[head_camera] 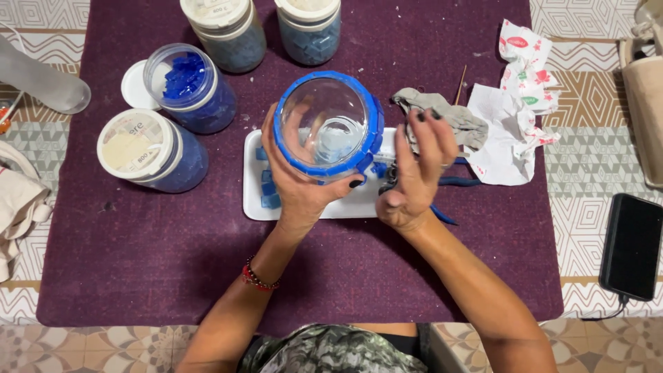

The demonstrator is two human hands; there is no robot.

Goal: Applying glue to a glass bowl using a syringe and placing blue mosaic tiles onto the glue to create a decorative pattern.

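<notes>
- Left hand (pixel 298 186): fingers wrapped around the near side of a clear glass jar (pixel 330 124), tilted so that its mouth faces the camera. The jar is lifted above the white tray (pixel 250 183).
- Jar rim: ringed with small blue mosaic tiles (pixel 373 124) set edge to edge. The glass wall inside the ring is bare.
- Right hand (pixel 414 176): just beside the right side of the jar, fingers spread and loosely curled, holding nothing. Whether the thumb touches the tile ring cannot be told from this angle.
- White tray: lies on the purple mat (pixel 138 262) directly under the jar. Loose blue tiles (pixel 268 190) lie near its left end. Its near edge runs just behind both wrists.
- Blue-handled nippers (pixel 459 182): partly hidden under the right hand, at the right end of the tray.
- Grey rag (pixel 456 117) and crumpled paper (pixel 514 131): right of the jar, near the right edge of the mat.
- Tile containers: an open tub of dark blue tiles (pixel 190 86), with its white lid (pixel 133 86) beside it, and a lidded tub (pixel 148 148) stand left of the tray. Two more lidded tubs (pixel 228 31) stand at the far edge.
- Open room: the near half of the mat, on both sides of the forearms, carries no objects.
- Black phone (pixel 632 245): on the patterned table (pixel 594 200), off the mat to the right, well apart from the hands.
</notes>
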